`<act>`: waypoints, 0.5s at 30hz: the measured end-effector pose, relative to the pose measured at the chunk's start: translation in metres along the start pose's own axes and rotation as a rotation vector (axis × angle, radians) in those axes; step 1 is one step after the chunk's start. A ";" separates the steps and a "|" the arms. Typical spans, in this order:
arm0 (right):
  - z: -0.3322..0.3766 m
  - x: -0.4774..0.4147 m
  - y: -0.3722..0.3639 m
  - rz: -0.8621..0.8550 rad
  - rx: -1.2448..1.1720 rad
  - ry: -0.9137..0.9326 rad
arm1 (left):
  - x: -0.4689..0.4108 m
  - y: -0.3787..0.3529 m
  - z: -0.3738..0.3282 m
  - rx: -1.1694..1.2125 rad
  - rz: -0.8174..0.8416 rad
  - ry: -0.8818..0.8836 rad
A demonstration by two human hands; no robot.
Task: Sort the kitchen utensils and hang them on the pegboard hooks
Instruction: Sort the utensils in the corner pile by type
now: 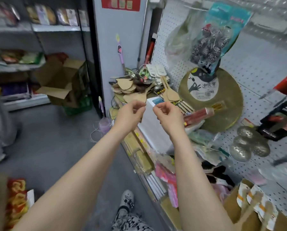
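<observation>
- Wooden spatulas (122, 85) lie in a loose heap just left of the round gold board (226, 104), tangled with metal spoons and wire pieces. None of the heap is on a hook.
- Two more spatulas on pale card tags (159, 70) lean between the heap and the gold board. The print on the tags is too small to read.
- The gold board leans against the white pegboard (256, 72). Its round paper label shows a dark hand drawing and a barcode, but the characters are blurred.
- The left hand (129, 112) is raised left of the gold board, in front of the heap, with its fingers curled in and thumb meeting forefinger.
- The right hand (169, 114) is closer to the board, curled the same way, its fingertips facing the left hand's.
- I cannot tell whether anything is pinched in either hand.
- A teal bag (222, 27) of black-and-white pieces hangs on the pegboard above the gold board, with red lettering I cannot make out.
- Perforated metal skimmers (249, 145) hang below and right of the board.
- A black-and-yellow strip label (177, 102) sits at the board's left edge, unreadable.
- Far left of the board stands an open cardboard box (61, 80).
</observation>
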State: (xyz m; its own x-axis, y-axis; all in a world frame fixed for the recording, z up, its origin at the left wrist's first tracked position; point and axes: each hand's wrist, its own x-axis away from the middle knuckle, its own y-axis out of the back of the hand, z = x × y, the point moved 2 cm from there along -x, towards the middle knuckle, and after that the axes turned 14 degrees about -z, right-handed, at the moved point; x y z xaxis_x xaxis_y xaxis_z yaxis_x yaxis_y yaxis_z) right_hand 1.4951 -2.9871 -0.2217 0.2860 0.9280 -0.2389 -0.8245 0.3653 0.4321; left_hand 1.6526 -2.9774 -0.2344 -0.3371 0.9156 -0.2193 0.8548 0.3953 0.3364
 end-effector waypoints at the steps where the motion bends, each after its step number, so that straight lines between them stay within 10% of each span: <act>1: 0.001 -0.012 -0.012 0.009 -0.007 0.007 | -0.015 0.000 0.004 0.000 -0.007 0.001; 15: 0.017 -0.191 -0.135 0.059 -0.026 -0.003 | -0.217 -0.022 0.035 -0.063 -0.073 0.020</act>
State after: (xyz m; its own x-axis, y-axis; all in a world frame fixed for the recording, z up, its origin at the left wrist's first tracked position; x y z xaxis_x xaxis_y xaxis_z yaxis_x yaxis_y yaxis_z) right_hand 1.5604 -3.2128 -0.2196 0.2385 0.9480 -0.2108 -0.8524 0.3084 0.4222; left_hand 1.7211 -3.1875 -0.2260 -0.4058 0.8852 -0.2276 0.8012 0.4644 0.3774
